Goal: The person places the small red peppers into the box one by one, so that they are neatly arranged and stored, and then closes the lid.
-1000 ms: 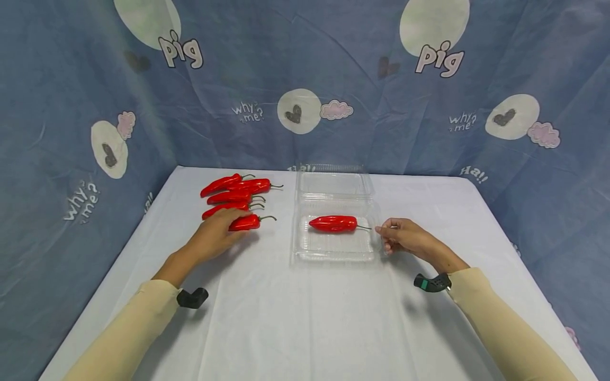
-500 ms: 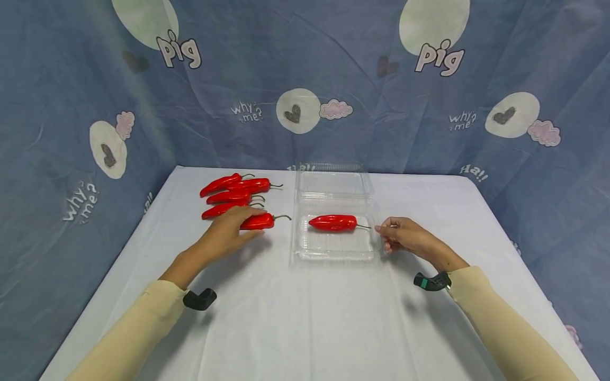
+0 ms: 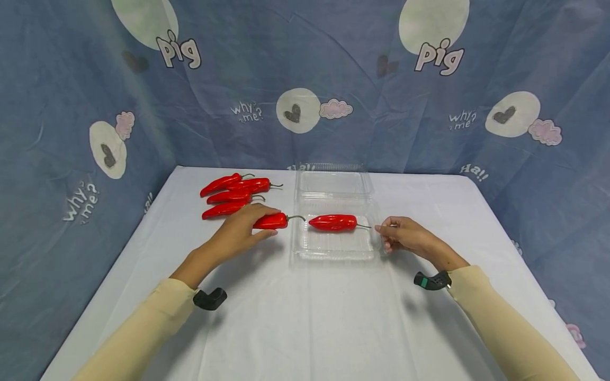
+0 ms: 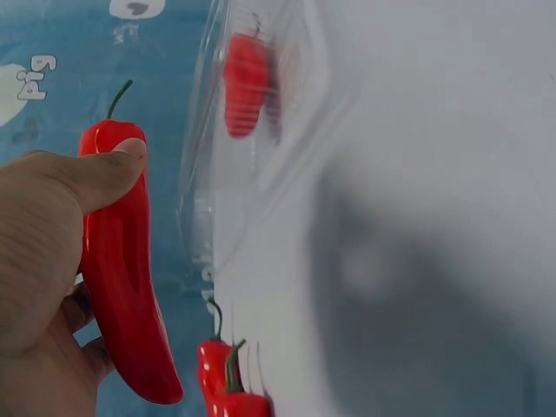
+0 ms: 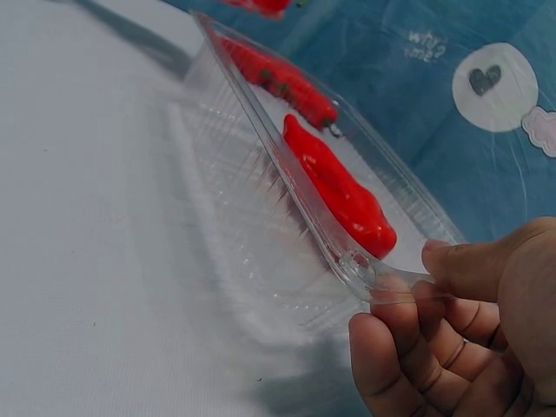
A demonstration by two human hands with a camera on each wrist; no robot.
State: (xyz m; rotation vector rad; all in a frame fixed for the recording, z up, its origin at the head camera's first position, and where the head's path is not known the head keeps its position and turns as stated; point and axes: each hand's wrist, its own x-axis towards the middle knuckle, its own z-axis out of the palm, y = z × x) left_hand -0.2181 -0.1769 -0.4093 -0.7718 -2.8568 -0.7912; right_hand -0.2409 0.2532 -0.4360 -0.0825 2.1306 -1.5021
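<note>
One pepper (image 4: pixel 126 252) moved rightward, pinched between left fingers (image 3: pixel 262 209).

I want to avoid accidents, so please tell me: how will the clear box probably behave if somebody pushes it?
The box is probably light and could slide easily, since it looks thin and transparent. It may bend a little where the right hand pinches its rim. Lying low and open on the table, it seems unlikely to tip.
</note>
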